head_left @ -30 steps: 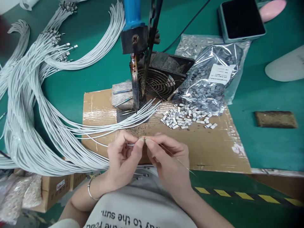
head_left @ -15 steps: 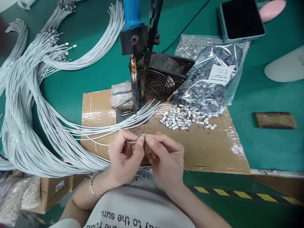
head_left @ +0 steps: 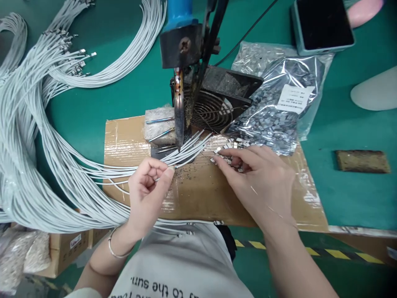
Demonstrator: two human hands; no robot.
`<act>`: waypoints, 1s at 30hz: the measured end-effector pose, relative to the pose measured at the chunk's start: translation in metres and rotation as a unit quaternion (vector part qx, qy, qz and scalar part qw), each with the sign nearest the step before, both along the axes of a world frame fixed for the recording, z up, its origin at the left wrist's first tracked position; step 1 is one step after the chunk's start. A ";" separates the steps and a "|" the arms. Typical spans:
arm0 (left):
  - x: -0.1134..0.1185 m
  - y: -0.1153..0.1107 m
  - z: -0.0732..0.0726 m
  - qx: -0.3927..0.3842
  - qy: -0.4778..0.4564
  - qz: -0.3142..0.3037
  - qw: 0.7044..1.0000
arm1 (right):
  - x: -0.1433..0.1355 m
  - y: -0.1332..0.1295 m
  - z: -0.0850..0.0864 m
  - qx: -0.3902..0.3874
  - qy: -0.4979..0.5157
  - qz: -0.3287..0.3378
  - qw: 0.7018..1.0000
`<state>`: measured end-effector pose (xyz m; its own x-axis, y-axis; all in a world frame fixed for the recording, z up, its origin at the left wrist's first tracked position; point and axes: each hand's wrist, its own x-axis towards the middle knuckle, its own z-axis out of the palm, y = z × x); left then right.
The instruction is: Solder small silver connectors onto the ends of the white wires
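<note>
Over cardboard, the right hand has moved to metal pieces.

We can't see all the little metal pieces, because the right hand covers many of them. We can't tell if its fingers pinch one. The left hand hides most of the white wire it holds, and the wire's tip is too tiny for us. The top edge cuts off the blue handle. We can't read the small print on the bag's label.
</note>
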<state>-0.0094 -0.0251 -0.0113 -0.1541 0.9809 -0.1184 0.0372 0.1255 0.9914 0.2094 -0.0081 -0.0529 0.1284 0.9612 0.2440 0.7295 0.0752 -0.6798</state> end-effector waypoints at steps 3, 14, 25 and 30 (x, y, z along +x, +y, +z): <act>-0.001 -0.001 -0.001 -0.009 -0.013 -0.008 1.000 | 0.000 0.004 -0.007 -0.016 -0.001 0.011 1.000; -0.004 -0.001 0.000 -0.023 -0.040 -0.040 0.998 | -0.006 0.001 -0.016 -0.037 -0.015 -0.023 0.999; -0.005 -0.004 0.004 -0.051 -0.031 -0.029 0.998 | 0.002 -0.008 0.001 0.035 0.031 -0.034 0.998; -0.003 -0.002 0.003 -0.055 -0.022 -0.031 0.998 | 0.007 -0.011 0.003 0.028 -0.005 0.036 0.999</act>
<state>-0.0127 -0.0268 -0.0083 -0.0853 0.9691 -0.2315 0.0052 0.2328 0.9725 0.2166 -0.0195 -0.0496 0.0569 0.9527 0.2986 0.7269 0.1655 -0.6665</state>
